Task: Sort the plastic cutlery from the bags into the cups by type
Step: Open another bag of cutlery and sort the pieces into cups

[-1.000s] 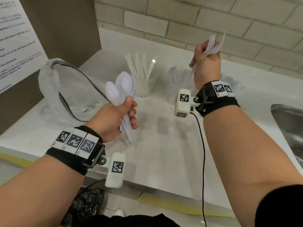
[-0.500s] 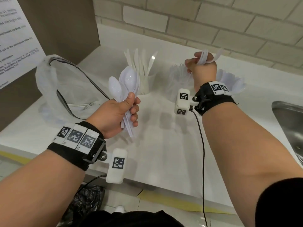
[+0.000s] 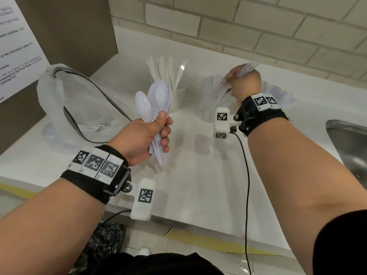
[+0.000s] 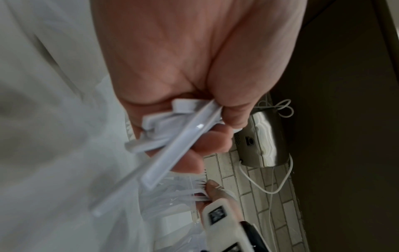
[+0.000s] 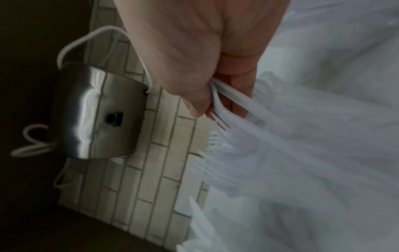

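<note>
My left hand (image 3: 147, 135) grips a bunch of white plastic spoons (image 3: 156, 96), bowls up, above the white counter (image 3: 198, 185); their handle ends (image 4: 164, 141) stick out of my fist in the left wrist view. My right hand (image 3: 244, 84) holds a bunch of white forks (image 3: 246, 68) just over a clear cup of forks (image 3: 214, 96). The fork tines (image 5: 220, 119) show under my fingers in the right wrist view. A cup of knives (image 3: 174, 80) stands behind the spoons. More spoons (image 3: 282, 94) fan out behind my right wrist.
A crumpled clear plastic bag (image 3: 65, 108) with a black drawstring lies at the left, a few pieces still inside. A steel sink (image 3: 347, 141) is at the right edge. A brick wall runs behind, with a metal dispenser (image 5: 97, 116) mounted on it.
My right hand has come down and forward with the forks, from raised high to just above the fork cup. My left hand has kept its hold on the spoons, nearly still.
</note>
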Available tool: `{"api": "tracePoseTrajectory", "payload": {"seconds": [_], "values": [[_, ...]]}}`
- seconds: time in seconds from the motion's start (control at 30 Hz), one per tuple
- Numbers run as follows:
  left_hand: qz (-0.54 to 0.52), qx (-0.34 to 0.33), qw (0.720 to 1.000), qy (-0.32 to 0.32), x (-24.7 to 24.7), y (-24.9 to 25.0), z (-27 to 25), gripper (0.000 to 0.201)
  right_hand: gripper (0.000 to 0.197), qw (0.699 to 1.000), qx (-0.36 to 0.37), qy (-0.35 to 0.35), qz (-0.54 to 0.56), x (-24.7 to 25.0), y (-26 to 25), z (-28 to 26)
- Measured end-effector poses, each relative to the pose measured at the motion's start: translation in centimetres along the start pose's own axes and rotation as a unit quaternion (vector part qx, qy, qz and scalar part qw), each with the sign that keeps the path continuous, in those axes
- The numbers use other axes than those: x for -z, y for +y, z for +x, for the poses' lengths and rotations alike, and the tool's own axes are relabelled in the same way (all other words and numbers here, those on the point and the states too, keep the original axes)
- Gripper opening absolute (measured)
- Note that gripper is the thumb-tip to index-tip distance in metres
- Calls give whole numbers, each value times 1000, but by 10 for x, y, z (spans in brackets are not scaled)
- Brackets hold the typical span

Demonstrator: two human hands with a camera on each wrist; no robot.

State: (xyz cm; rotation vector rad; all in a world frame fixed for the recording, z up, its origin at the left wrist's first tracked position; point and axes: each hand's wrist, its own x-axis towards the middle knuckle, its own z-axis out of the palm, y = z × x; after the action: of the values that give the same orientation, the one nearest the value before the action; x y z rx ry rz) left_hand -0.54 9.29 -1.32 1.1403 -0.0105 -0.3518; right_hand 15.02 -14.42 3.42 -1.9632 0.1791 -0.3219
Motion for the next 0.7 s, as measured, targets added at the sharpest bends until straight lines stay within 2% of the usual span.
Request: {"api": "tracePoseTrajectory", "payload": {"seconds": [0.03, 0.1, 0.17, 0.27, 0.37, 0.4, 0.47, 0.53, 0.6, 0.63, 0.7], "values": [[0, 0, 1000, -1, -1, -1, 0, 31, 23, 999, 8, -3, -31, 0, 4, 0], [-1, 3, 1000, -2, -1, -1, 0, 31, 9, 1000, 9, 8, 2, 2, 4, -1], [-2, 5, 1000, -3, 0, -3, 0, 31, 19, 997, 35, 34, 68, 5, 1, 2], [0, 6, 1000, -1, -1, -3, 1, 31, 34, 991, 85, 70, 78, 9, -2, 5], [5, 8, 1000, 1, -5, -2, 3, 31, 28, 995, 102, 12, -7, 3, 4, 2], [7, 9, 1000, 2, -6, -2, 4, 31, 31, 993, 99, -19, -61, 1, 6, -2], [11, 13, 1000, 7, -8, -2, 5, 31, 39, 990, 107, -34, -84, -3, 13, -6], [10, 15, 1000, 12, -9, -2, 7, 29, 54, 992, 126, 3, 16, -1, 9, -10], [10, 16, 1000, 17, -9, -2, 8, 28, 51, 984, 156, 45, 77, 4, 5, -10], [13, 17, 1000, 17, -10, -2, 9, 28, 43, 983, 170, 48, 49, 5, 5, -8], [17, 18, 1000, 14, -13, -2, 11, 27, 34, 981, 176, -8, -81, 4, 10, -7]]}}
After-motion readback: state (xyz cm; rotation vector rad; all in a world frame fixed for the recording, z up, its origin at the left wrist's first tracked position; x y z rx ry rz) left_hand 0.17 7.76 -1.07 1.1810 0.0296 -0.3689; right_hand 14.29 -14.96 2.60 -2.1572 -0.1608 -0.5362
